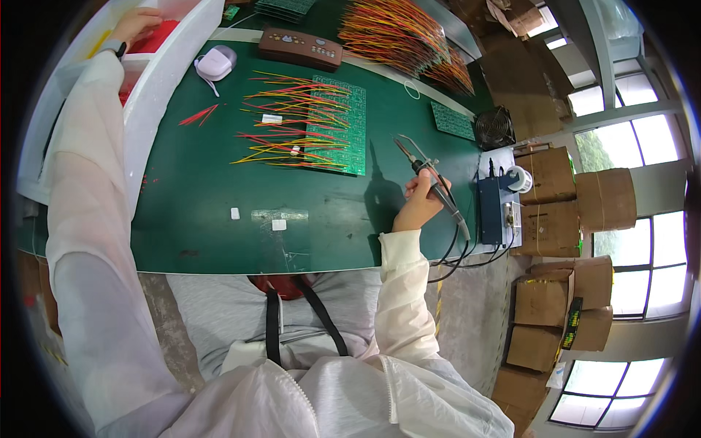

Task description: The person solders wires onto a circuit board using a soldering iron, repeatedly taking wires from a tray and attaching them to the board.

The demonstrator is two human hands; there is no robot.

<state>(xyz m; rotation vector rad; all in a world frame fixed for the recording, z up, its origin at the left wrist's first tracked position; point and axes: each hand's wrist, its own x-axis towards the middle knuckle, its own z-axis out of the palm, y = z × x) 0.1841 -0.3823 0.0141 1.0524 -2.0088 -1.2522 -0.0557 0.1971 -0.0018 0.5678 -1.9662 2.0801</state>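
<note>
My left hand [135, 28] reaches far into a white divided bin [171, 55] at the upper left. Its fingers stretch over a pile of red wires [155, 40], and I see nothing gripped in them. My right hand [418, 203] is closed around a soldering iron [438, 188], whose tip points up and left above the mat. A thin guide tube runs beside the tip. Left of the iron lies a green circuit board panel [354, 120], with rows of red and yellow wires [277, 108] sticking out leftward. A few loose red wires [198, 115] lie near the bin.
A brown case [301, 50], a lilac earbud case [215, 64] and a large wire bundle [394, 33] stand at the back. Rightward are another green board [453, 120], a black fan [495, 128] and the blue soldering station [493, 212], its cables looping near my wrist.
</note>
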